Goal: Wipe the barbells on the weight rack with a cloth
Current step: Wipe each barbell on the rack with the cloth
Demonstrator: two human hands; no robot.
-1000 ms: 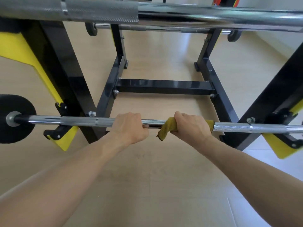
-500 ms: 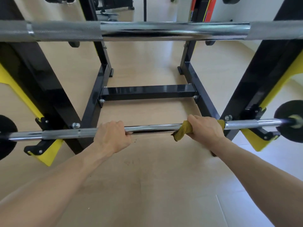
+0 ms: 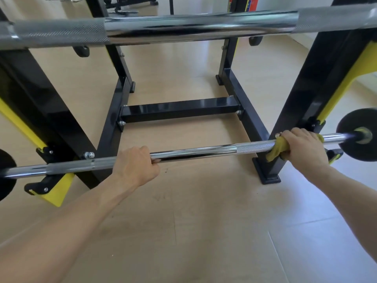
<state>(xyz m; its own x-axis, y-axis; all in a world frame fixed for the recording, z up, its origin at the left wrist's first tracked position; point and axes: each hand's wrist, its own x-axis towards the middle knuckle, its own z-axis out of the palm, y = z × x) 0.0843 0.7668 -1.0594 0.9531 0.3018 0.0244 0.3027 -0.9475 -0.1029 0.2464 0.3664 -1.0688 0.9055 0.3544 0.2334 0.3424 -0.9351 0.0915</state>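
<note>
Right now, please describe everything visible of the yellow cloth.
The yellow cloth looks like soft, slightly fuzzy fabric in a mustard tone. It is wrapped around the lower barbell near its right end, on the knurled part. The right hand grips it against the bar and covers most of it; one loose corner hangs down on the left of the hand, and a small edge shows on the right.

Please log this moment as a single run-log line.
left hand grips lower barbell | right hand wraps cloth round bar near right end
</note>
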